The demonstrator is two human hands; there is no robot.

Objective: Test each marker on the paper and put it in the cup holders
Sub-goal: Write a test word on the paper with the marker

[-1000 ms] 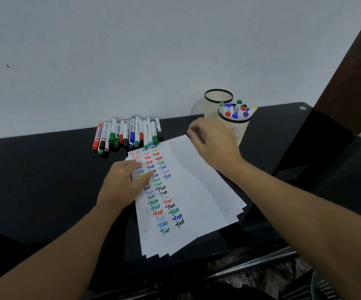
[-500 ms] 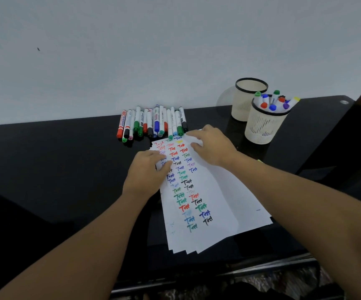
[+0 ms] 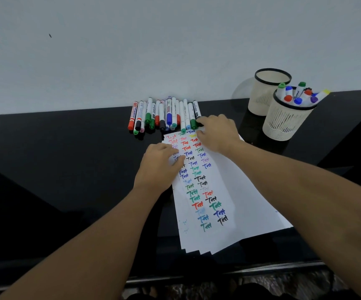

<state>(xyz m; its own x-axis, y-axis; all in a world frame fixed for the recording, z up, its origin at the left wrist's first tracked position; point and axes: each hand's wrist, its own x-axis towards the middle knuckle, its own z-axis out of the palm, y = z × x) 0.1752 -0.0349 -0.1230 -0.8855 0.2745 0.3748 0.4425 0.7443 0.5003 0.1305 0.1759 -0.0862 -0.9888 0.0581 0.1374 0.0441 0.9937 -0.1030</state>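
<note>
The right hand [image 3: 217, 135] covers the near end of the black-capped marker [image 3: 196, 109] at the right edge of the row; its fingers [image 3: 201, 121] curl down over that cap, but whether they actually pinch it cannot be told from this angle. The same hand hides the far right corner of the paper sheets [image 3: 236, 204]. The left hand [image 3: 159, 167] lies on the left edge of the sheets with fingers loosely bent and pressing down, holding nothing, and it masks several of the written words. Print on the marker barrels is too small to read. The lower edge of the view is blurred and dark.

The counter [image 3: 56, 165] is glossy black and stands against a plain pale wall [image 3: 153, 44] that carries one small dark speck. A brown panel cuts in at the far right.

The row of markers [image 3: 164, 114] lies on the counter just beyond the sheets, barrels side by side, long axes running away from the person toward the wall, coloured caps mostly at the near end. The fanned sheets run long-ways from the markers back toward the person, tilted a little rightward, with columns of coloured "Test" words. To the right stand two cream mesh cup holders: the near cup holder [image 3: 283, 124] has markers upright in it, caps up, and the far cup holder [image 3: 264, 94] stands just behind it, touching or nearly so.
</note>
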